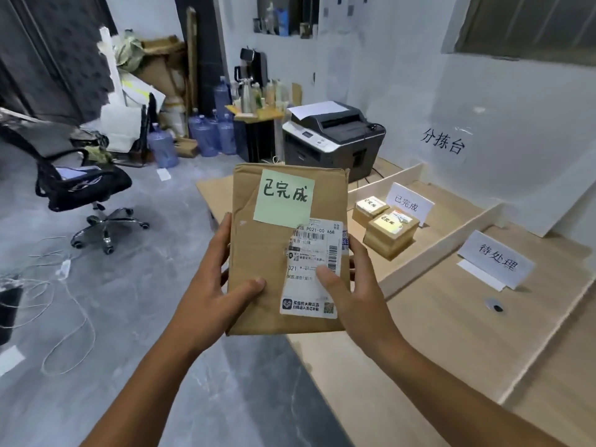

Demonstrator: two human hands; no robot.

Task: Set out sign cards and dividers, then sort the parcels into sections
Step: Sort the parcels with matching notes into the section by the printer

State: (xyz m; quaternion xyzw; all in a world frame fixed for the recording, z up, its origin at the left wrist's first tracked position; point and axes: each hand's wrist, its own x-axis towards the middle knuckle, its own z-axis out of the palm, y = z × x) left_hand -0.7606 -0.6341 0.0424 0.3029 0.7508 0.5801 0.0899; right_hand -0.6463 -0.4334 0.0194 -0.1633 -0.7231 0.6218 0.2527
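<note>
my left grip (216, 291) and right grip (351, 291) clasp the flat parcel (261, 253) by its sides, thumbs on top, over the table's (451, 333) near edge.

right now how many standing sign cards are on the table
2. One sign card stands in the far section behind the small boxes; the other sign card stands in the nearer section. Others may be out of view.

Green note (283, 197) and far card (411, 203) read 已完成; near card (496, 261) 待处理.
</note>
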